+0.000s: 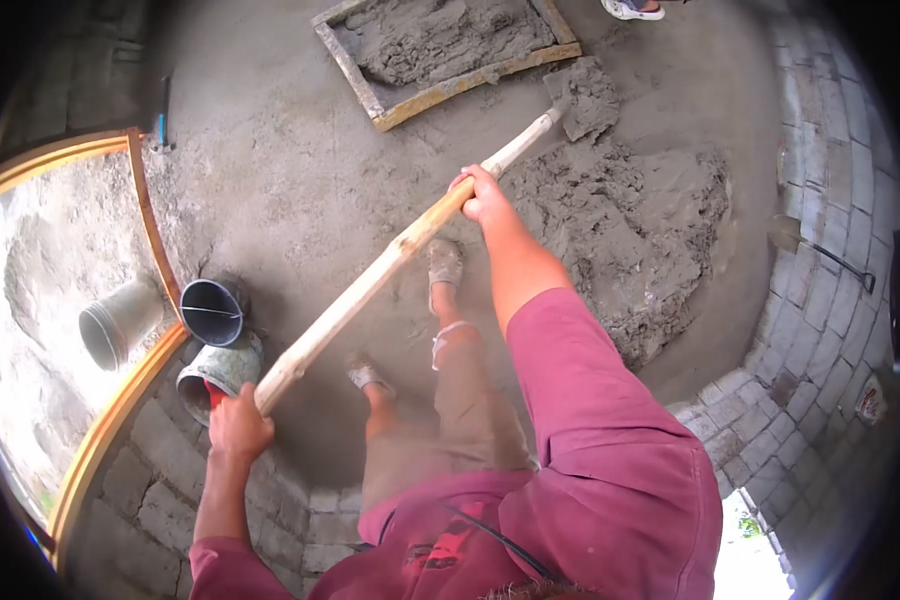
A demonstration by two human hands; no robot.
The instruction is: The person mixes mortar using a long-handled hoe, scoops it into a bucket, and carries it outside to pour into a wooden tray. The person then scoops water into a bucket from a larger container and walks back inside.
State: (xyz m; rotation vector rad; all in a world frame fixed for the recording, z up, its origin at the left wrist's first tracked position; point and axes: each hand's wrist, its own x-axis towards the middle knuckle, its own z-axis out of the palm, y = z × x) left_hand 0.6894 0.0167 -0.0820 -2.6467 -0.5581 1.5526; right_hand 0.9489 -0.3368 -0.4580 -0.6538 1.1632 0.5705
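A long pale wooden handle of a shovel (390, 262) runs diagonally across the view. My right hand (480, 193) is closed around its upper part. At the butt end, my left hand (240, 425) is closed on the handle. The blade is hidden under a lump of wet grey mortar (590, 100), beside the corner of a wooden-sided mixing box (480, 77). That box holds more grey mortar. A broad heap of wet mortar (620, 240) spreads over the floor to the right of the handle.
Two buckets, one dark (213, 312) and one grey-stained (195, 385), lie near my left hand. Another pale bucket (120, 325) is beyond a wooden frame (148, 220). A second shovel (820, 245) leans by the block wall (820, 330). Another person's shoe (632, 9) shows at the top.
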